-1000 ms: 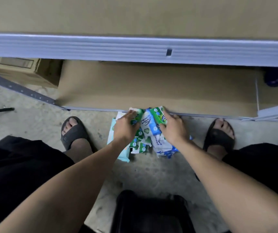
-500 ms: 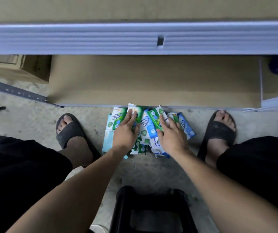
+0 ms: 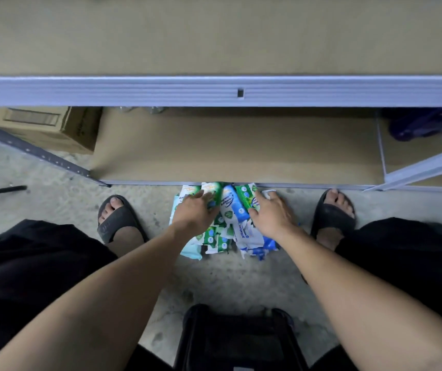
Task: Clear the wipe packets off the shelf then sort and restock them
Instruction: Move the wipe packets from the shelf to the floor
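Black stool (image 3: 237,341) sits nearest, at 6 o'clock. Past it, on the concrete floor (image 3: 214,285), lies the heap of wipe packets (image 3: 232,207). The left hand (image 3: 195,212) rests flat on the heap's 10 o'clock side, and the right hand (image 3: 273,215) lies spread-fingered at its 2 o'clock. Neither hand is clenched. At 12 o'clock the packets reach the front edge of the brown shelf board (image 3: 241,151).

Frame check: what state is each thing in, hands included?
lower shelf: board bare where visible.
wipe packets: off the shelf, heaped on the floor against its front edge.
left hand: fingers extended, resting on the packets.
right hand: fingers spread, resting on the packets.
cardboard box: closed, left of the shelf.
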Demonstrator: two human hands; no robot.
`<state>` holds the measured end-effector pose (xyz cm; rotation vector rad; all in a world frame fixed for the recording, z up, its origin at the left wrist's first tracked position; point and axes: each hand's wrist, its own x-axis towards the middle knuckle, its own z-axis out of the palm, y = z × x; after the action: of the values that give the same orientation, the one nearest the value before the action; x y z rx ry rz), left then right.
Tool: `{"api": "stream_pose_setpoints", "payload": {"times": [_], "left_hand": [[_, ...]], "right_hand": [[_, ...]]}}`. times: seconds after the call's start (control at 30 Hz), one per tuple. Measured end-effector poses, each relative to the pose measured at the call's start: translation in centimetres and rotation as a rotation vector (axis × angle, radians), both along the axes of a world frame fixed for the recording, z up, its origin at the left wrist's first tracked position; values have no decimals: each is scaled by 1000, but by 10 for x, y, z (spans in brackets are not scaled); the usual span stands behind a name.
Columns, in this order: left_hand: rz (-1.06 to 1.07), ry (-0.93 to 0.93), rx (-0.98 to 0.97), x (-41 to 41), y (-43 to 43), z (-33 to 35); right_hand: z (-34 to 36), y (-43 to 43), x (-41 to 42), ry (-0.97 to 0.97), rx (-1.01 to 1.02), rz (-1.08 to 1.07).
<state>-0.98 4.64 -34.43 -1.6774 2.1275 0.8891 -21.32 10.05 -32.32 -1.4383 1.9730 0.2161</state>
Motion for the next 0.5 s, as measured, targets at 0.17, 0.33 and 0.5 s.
{"api": "stream_pose_setpoints", "payload": {"times": [0.17,0.33,0.5], "left_hand": [[-181,-78,-127,4,1,53],[-266,-32,-262,0,3,121],[-355,-50,-450,-7,13,201]], "right_hand": [[49,4,1,43,-79,48],[115,9,8,80,-201,111],[187,16,11,67,-361,124]]}}
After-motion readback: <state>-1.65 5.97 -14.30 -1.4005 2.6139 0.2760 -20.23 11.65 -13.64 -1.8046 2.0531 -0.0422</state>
